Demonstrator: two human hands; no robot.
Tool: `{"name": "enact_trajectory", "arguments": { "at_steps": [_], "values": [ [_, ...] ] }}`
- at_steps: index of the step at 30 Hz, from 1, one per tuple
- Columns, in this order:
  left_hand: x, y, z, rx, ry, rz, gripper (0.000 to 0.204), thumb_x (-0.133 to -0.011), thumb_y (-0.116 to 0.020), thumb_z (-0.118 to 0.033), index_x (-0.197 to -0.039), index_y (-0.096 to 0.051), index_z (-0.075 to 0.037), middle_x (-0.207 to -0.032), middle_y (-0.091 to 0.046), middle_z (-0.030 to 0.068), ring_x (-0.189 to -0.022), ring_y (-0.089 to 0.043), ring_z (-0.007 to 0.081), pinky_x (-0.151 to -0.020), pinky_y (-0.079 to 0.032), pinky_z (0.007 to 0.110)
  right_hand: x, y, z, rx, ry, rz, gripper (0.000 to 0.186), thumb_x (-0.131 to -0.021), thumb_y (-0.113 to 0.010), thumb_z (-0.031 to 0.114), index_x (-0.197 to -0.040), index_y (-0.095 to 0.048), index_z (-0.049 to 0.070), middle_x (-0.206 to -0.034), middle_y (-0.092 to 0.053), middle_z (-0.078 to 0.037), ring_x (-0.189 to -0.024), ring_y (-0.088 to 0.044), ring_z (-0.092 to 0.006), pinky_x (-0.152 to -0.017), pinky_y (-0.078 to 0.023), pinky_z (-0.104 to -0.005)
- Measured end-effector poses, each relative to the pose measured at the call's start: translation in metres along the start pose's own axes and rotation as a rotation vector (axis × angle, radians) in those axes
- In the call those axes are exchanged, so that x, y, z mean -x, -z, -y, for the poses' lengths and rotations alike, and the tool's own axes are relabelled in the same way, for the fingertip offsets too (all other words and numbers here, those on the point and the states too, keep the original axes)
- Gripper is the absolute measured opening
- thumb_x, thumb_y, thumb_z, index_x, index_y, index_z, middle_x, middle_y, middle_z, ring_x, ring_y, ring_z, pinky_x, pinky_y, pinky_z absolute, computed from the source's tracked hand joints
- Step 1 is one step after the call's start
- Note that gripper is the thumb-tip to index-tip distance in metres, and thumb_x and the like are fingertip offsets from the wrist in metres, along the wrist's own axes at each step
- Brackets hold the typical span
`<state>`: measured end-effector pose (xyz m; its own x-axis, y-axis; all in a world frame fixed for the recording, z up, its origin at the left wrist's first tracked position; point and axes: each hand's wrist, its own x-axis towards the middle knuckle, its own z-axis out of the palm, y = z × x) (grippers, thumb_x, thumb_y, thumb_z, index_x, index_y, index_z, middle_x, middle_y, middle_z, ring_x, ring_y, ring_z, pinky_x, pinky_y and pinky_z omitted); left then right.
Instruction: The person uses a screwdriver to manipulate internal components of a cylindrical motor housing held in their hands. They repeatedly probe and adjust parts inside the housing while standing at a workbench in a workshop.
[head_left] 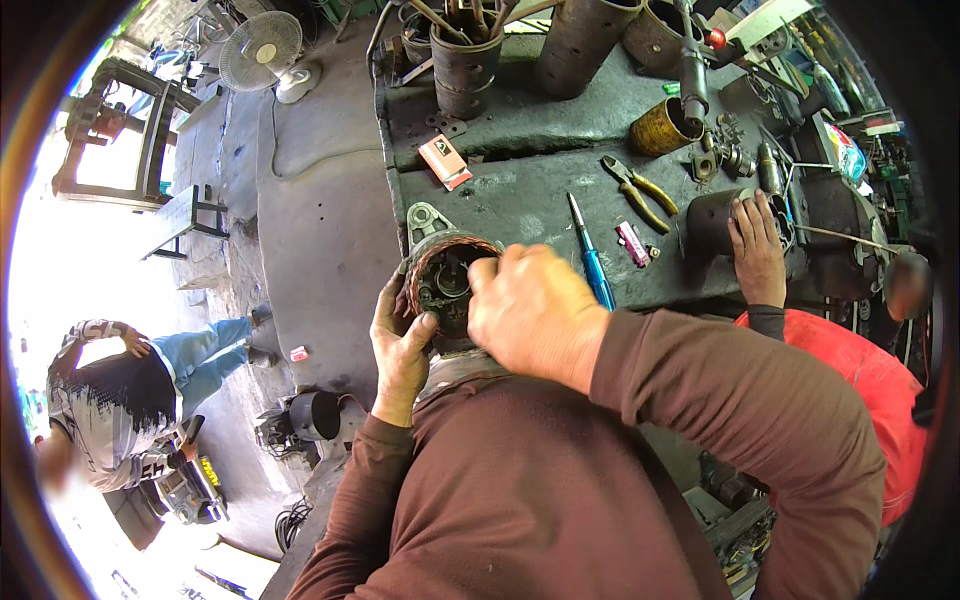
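Much steadiness seemed needed: the left hand (pixel 403 352) grasped the motor (pixel 448 285) by the desk's (pixel 520 225) left edge; the right hand's (pixel 530 310) hold couldn't be told.

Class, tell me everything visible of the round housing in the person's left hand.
The round housing looks metallic and grimy, its open face toward the camera. Copper-coloured windings line the rim; dark fittings sit inside; a grey, holed lug juts beyond. The left hand grips its left side; the right hand hides its right edge.
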<state>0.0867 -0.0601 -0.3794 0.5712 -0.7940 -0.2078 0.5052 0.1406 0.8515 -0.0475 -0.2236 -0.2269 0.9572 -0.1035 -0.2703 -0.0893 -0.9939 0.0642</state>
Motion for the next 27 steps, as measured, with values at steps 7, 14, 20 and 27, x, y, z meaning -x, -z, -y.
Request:
{"name": "enact_trajectory", "arguments": {
  "at_steps": [7, 14, 20, 27],
  "values": [
    [-0.002, -0.002, -0.002, -0.017, 0.015, -0.041, 0.095, -0.091, -0.091, -0.024, -0.164, -0.041, 0.011, -0.153, -0.062, 0.0209, -0.140, -0.061, 0.0277, -0.122, -0.046, 0.042, 0.031, -0.029, 0.005, -0.165, -0.146, -0.036, 0.030, -0.103, -0.062, 0.026, -0.104, -0.080, 0.002, -0.116, -0.071, -0.016, -0.111, -0.068, -0.0347, -0.099, -0.051, -0.0514],
    [-0.003, -0.001, 0.000, -0.025, 0.018, -0.066, 0.094, -0.091, -0.091, -0.023, -0.163, -0.042, 0.011, -0.151, -0.064, 0.0215, -0.139, -0.062, 0.0279, -0.121, -0.048, 0.042, 0.051, -0.045, 0.017, 0.048, -0.162, -0.299, 0.040, -0.103, -0.061, 0.026, -0.114, -0.078, -0.008, -0.130, -0.068, -0.025, -0.120, -0.062, -0.0433, -0.106, -0.048, -0.0540],
    [-0.004, 0.002, 0.000, -0.067, 0.005, -0.050, 0.089, -0.094, -0.086, -0.021, -0.163, -0.039, 0.010, -0.149, -0.063, 0.0225, -0.133, -0.068, 0.0329, -0.112, -0.060, 0.048, 0.040, -0.043, 0.025, 0.096, -0.145, -0.239, 0.040, -0.102, -0.061, 0.027, -0.117, -0.079, -0.005, -0.127, -0.069, -0.025, -0.116, -0.062, -0.0378, -0.097, -0.047, -0.0484],
    [-0.002, -0.002, -0.002, -0.038, 0.022, -0.084, 0.096, -0.089, -0.093, -0.027, -0.162, -0.043, 0.011, -0.148, -0.066, 0.0212, -0.134, -0.066, 0.0277, -0.118, -0.051, 0.042, 0.034, -0.043, 0.025, 0.113, -0.144, -0.208, 0.040, -0.098, -0.062, 0.025, -0.118, -0.079, -0.005, -0.124, -0.069, -0.022, -0.112, -0.062, -0.0338, -0.094, -0.047, -0.0452]
  ]
}}
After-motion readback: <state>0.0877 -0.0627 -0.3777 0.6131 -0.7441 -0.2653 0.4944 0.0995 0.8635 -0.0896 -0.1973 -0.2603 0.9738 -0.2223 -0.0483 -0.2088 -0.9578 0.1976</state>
